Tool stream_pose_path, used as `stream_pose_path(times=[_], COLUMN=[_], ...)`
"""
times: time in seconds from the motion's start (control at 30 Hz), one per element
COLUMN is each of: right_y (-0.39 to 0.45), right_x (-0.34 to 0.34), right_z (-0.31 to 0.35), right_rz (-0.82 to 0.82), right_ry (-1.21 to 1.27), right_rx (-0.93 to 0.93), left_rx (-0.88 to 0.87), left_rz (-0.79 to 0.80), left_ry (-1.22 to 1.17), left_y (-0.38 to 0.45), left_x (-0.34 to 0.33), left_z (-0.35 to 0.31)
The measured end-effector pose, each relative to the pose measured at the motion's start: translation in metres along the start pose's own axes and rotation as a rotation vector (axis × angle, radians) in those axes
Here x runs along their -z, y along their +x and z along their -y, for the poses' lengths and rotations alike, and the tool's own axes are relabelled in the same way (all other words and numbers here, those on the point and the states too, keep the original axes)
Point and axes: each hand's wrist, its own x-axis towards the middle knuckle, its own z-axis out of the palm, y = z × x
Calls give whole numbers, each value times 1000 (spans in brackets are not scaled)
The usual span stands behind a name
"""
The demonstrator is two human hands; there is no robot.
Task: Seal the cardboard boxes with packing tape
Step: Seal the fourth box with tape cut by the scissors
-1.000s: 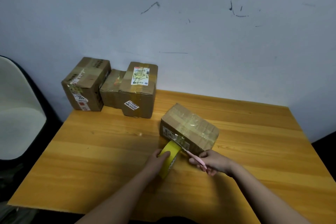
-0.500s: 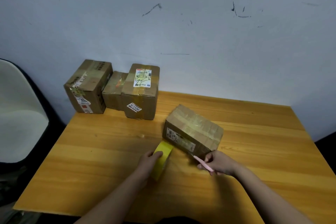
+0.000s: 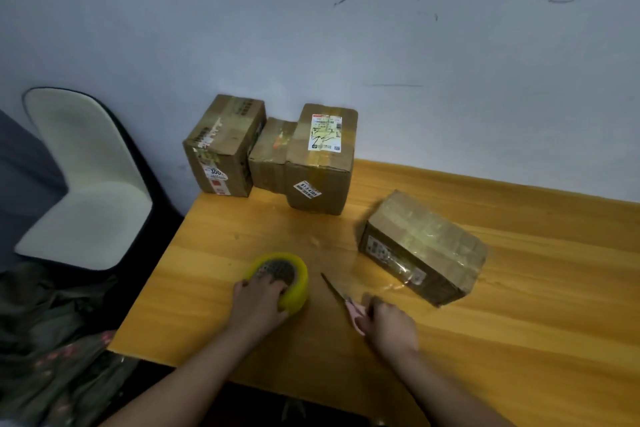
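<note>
Fingers of left hand (image 3: 258, 300) curl over yellow tape roll (image 3: 280, 279), lying flat at 7 o'clock; right hand (image 3: 389, 326) pinches pink-handled scissors (image 3: 341, 298). Taped cardboard box (image 3: 420, 248) at 3 o'clock: prob. light, stiff, glossy-slick film, so grip by side edges. Three boxes (image 3: 273, 152) at 11 o'clock on wood table (image 3: 519, 322).

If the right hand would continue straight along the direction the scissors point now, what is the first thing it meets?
The right hand aims its pink-handled scissors up-left. That line runs over bare table, just right of the yellow tape roll, toward the leftmost cardboard box. The roll looks narrowly missed, though depth is unclear.
</note>
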Motion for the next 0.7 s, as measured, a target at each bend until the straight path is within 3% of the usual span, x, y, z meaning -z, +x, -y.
stream_pose_path(times=[0.23, 0.4, 0.57, 0.63, 0.7], right_y=[4, 3, -3, -6, -3], right_x=[-34, -50, -45, -29, -8], right_z=[36, 54, 62, 48, 23], right_rz=[57, 135, 217, 93, -307], right_ry=[-223, -360, -283, -130, -79], right_rx=[9, 71, 104, 124, 209], left_rx=[-166, -247, -325, -384, -470], left_rz=[74, 111, 114, -26, -189], left_ry=[364, 416, 380, 295, 189], left_y=[-9, -10, -7, 1, 15], left_x=[-26, -31, -24, -17, -4], left_z=[18, 27, 29, 25, 10])
